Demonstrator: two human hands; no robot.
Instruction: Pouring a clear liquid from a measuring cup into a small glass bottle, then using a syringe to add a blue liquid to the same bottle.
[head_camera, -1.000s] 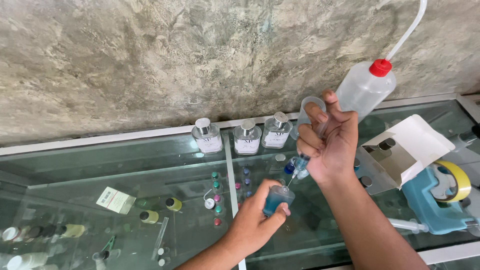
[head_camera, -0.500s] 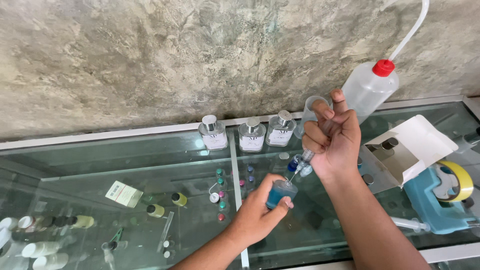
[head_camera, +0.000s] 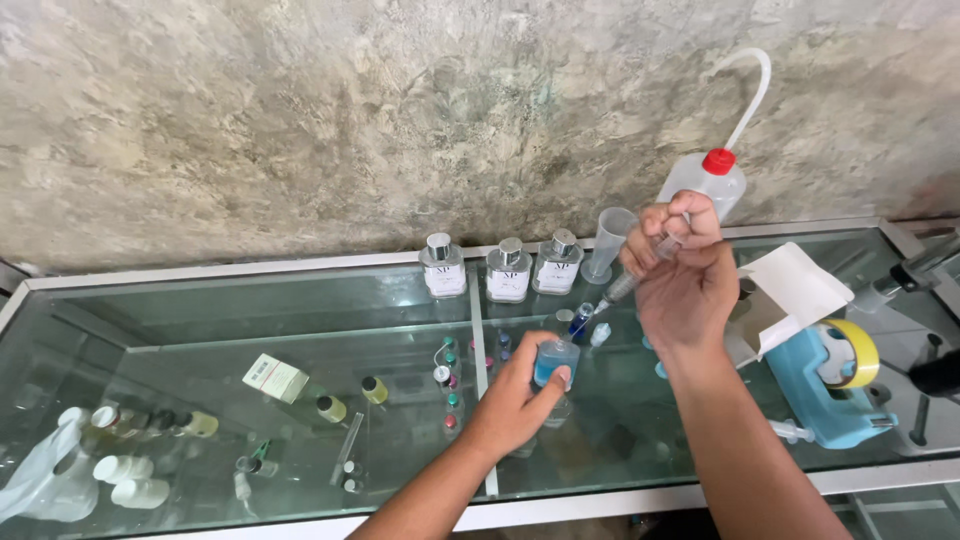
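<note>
My left hand grips a small glass bottle of blue liquid that stands on the glass counter top. My right hand is raised just above and right of it, fingers closed on a syringe whose tip slants down-left toward the bottle's mouth. Behind the right hand stands a clear measuring cup and a squeeze wash bottle with a red cap and bent tube.
Three square perfume bottles with silver caps line the back edge by the stone wall. A blue tape dispenser with a yellow roll and an open white box sit at the right. Small vials and boxes lie on shelves beneath the glass.
The view has shifted a little right and down. My right hand has lifted the syringe slightly higher above the blue bottle; my left hand keeps its hold on the bottle.
</note>
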